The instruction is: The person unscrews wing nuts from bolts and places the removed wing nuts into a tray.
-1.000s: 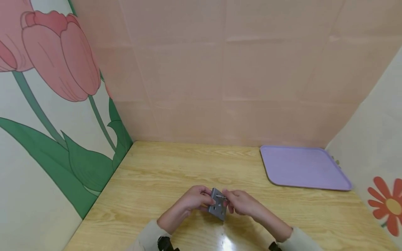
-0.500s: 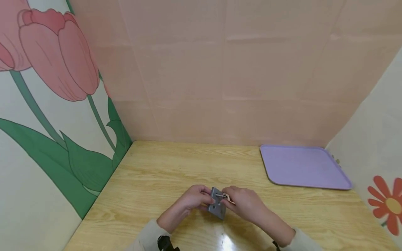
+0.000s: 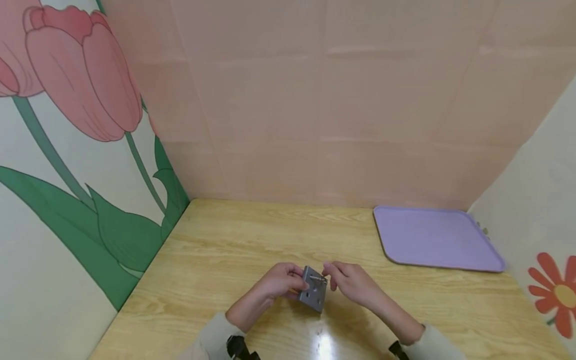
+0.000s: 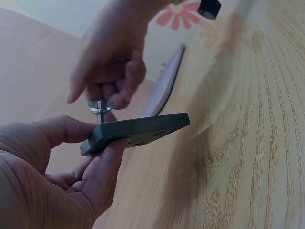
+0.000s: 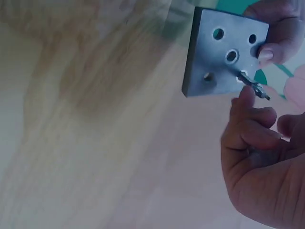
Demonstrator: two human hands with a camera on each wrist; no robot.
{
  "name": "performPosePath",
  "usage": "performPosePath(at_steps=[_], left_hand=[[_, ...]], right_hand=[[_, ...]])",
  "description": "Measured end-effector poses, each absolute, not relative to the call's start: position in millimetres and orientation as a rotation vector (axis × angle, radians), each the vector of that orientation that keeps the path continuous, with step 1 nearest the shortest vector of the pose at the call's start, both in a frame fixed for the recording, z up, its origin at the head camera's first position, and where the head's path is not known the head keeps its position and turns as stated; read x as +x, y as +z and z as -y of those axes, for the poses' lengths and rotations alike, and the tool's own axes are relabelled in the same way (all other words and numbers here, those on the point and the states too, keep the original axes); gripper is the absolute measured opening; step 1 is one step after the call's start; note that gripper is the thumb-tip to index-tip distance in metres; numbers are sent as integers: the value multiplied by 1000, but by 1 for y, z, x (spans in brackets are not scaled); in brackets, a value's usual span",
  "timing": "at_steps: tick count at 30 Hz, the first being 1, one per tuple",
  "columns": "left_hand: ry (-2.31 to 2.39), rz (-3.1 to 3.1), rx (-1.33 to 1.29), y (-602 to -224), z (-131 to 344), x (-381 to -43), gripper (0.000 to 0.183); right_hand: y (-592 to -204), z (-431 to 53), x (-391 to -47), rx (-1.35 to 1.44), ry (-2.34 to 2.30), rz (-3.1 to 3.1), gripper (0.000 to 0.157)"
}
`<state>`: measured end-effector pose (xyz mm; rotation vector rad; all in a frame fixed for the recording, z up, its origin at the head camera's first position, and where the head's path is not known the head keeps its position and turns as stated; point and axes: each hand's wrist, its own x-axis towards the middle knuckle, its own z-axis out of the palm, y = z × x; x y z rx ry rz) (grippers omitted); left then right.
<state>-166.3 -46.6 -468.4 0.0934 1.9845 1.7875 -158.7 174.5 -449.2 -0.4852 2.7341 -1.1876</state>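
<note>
My left hand [image 3: 281,281] grips a grey square plate [image 3: 312,296] by one edge, thumb on one face and fingers on the other, tilted above the table. Several round holes pierce the plate. From a corner hole a bolt [image 4: 100,117] sticks out, carrying a silver wing nut [image 4: 100,107] near its end. My right hand [image 3: 353,284] is beside the wing nut with its fingers loosely bent. In the right wrist view one fingertip [image 5: 247,95] is at the wing nut, perhaps touching it. No pinch shows between thumb and finger.
A wood-grain table [image 3: 234,235] lies under both hands. At its back right is a purple tray [image 3: 436,237]. A pinkish wall covering [image 3: 315,100] closes off the back, with flower-printed sheets on the left and right sides.
My right hand worked at the wing nut half a second ago, with fingers and thumb around it; now it has drawn slightly back and the fingers have loosened. The left hand keeps the plate almost still.
</note>
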Motion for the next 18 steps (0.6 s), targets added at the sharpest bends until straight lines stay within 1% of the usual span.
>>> performPosePath(at_steps=[2, 5, 13, 18], left_hand=[[1789, -1986, 94, -468, 46, -167, 26], [1783, -1983, 96, -467, 46, -167, 26], [1779, -1985, 88, -469, 44, -167, 27], [1784, -1975, 82, -470, 44, -169, 27]], right_hand=[[-449, -175, -160, -329, -1241, -2608, 57], [-449, -174, -160, -225, -1281, -2487, 61], [-450, -173, -158, -237, -1259, -2448, 61], [-452, -174, -158, -275, -1224, -2466, 57]])
